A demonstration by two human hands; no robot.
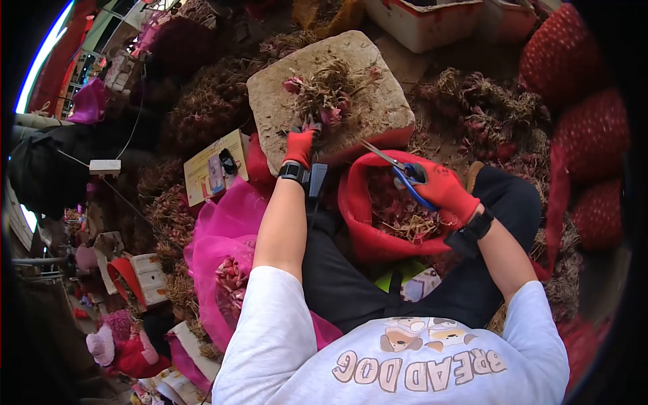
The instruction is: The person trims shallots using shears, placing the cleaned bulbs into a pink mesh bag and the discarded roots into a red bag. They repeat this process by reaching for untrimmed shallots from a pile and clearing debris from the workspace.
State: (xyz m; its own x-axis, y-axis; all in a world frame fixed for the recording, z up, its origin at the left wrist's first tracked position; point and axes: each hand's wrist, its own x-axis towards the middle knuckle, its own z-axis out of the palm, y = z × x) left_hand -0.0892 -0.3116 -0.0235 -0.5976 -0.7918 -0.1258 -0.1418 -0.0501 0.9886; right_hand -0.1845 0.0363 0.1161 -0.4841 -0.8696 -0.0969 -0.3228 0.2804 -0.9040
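My left hand [301,143], in a red glove with dark fingertips, is closed at the near edge of a bunch of red shallots [329,101] with dry stalks. The bunch lies on a pale rough block [277,94]. In my right hand [447,190], also gloved in red, are scissors [413,183] with blue handles, the blades pointing up and left toward the block. Below them a red mesh bag [356,226] stands with its mouth wide, holding loose shallots and dry trimmings [412,219]. What the left fingertips pinch is partly hidden.
A pink mesh bag [219,216] with peeled-looking bulbs [231,280] sits left of my leg. Phones [216,174] rest on a yellow board [196,177]. Shallot heaps [496,121] lie on both sides, with full red sacks [590,128] at right and a white bin [425,27] beyond.
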